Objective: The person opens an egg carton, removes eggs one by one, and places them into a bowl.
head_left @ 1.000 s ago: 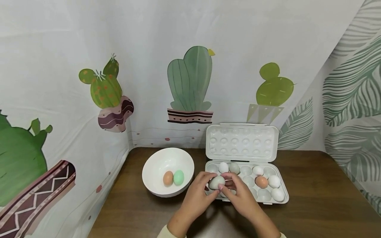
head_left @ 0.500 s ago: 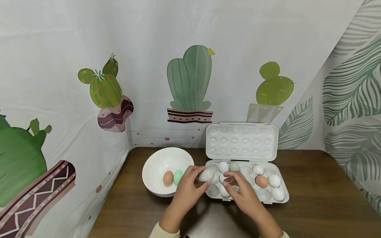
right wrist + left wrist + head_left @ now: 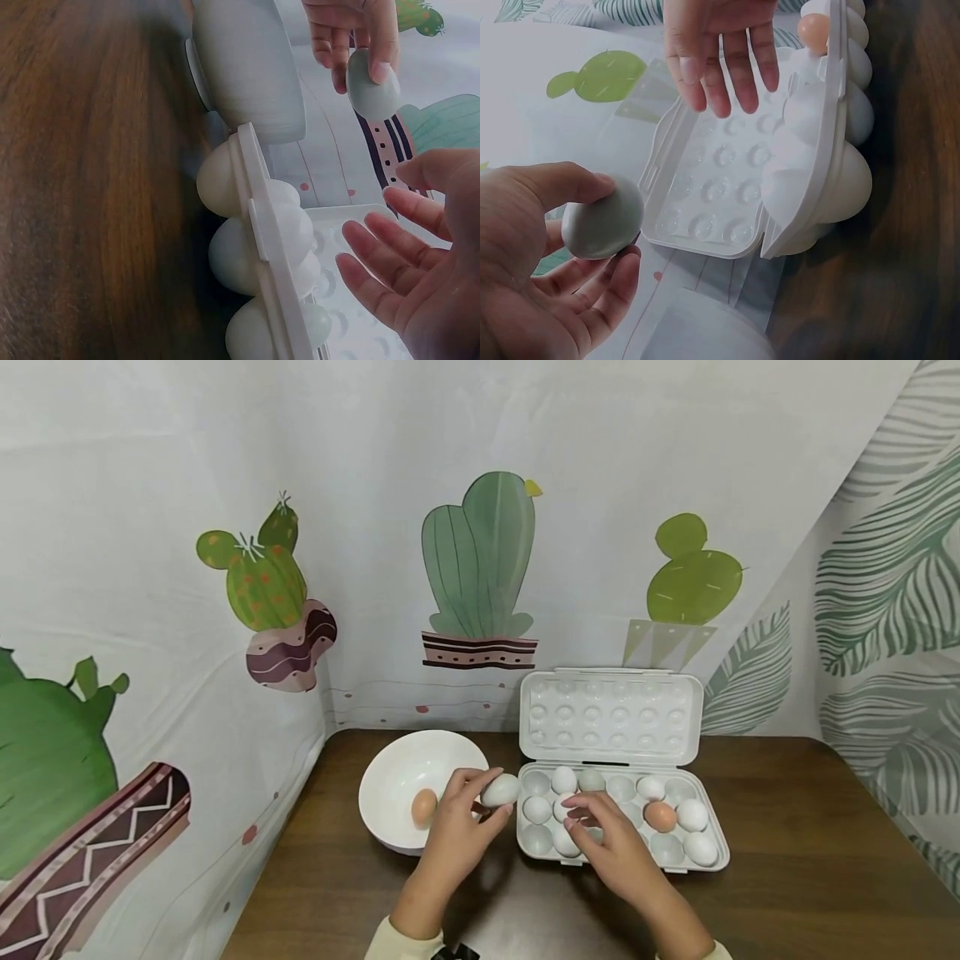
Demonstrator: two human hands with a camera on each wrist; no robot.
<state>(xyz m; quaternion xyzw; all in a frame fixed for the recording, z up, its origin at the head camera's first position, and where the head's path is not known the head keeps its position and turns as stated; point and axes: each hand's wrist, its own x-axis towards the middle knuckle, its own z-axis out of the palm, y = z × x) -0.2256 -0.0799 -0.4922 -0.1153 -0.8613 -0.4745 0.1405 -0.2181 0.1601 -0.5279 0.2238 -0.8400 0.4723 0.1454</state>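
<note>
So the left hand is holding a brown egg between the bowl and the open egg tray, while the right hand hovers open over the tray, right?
Not quite: the egg in the left hand is pale grey-green, not brown, as the head view and the left wrist view show. The brown egg lies in the bowl. The rest holds: the right hand hovers open over the open egg tray.

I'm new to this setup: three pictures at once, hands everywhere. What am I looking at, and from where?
No machine here: a person's two bare hands. The wide picture comes from a head camera; the other two from cameras on each wrist, so they look sideways. On the table stand a bowl with a brown egg and an open egg tray, partly filled. The left hand holds a pale egg between bowl and tray. The right hand hovers open over the tray, holding nothing.
</note>
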